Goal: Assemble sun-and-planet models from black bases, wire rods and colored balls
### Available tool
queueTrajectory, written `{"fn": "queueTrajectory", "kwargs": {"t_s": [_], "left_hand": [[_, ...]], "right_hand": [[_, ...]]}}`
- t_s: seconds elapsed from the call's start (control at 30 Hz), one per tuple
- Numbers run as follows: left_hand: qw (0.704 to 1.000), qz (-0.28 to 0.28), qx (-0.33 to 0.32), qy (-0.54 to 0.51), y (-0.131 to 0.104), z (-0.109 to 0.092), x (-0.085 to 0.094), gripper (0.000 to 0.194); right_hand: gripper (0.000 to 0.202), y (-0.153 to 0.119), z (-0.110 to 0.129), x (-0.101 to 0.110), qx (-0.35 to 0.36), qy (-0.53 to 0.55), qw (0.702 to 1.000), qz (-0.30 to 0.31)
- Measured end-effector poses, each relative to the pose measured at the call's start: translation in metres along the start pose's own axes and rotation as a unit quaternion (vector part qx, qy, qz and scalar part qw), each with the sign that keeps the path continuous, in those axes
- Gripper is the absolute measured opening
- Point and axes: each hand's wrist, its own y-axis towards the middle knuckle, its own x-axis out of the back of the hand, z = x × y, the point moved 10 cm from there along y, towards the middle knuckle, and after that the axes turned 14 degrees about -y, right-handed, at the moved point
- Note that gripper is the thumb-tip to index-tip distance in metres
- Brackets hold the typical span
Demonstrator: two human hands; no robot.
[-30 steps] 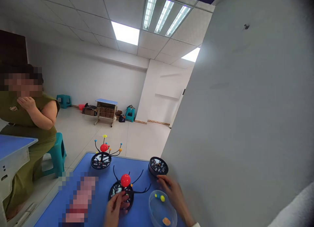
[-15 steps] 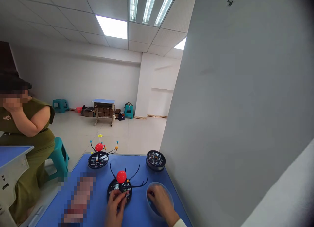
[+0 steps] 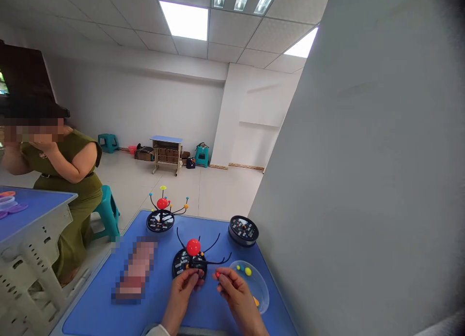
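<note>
A solar system model (image 3: 193,248) stands in front of me, with a big red ball above a round black base and thin curved black rods. At the base's near edge, my left hand (image 3: 184,291) is closed in a pinch; what lies between its fingertips is mostly hidden. Just right of the model, my right hand (image 3: 238,297) pinches a small red bead (image 3: 217,274) between thumb and fingers. Partly behind that hand is a clear round tub (image 3: 264,282) holding yellow, blue and orange balls.
A finished-looking similar model (image 3: 162,204) with coloured balls stands at the table's back left. A round black case (image 3: 243,230) sits back right, near a grey wall (image 3: 345,181). A blurred flat item (image 3: 136,270) lies left. A person (image 3: 69,166) sits beside another table (image 3: 39,205).
My right hand has come out of the clear tub and moved left with a red bead. My left hand stays at the model's near edge. The view has shifted.
</note>
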Motion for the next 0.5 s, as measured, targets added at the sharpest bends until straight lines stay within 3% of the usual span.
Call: {"fn": "queueTrajectory", "kwargs": {"t_s": [0.17,0.5], "left_hand": [[1.000,0.004,0.003,-0.012,0.001,0.001,-0.003,0.050],[0.999,0.010,0.004,-0.048,-0.001,-0.002,-0.007,0.041]], "right_hand": [[0.032,0.001,-0.003,-0.015,-0.008,-0.006,1.000,0.010],[0.045,0.018,0.033,-0.033,0.072,-0.171,0.983,-0.009]]}}
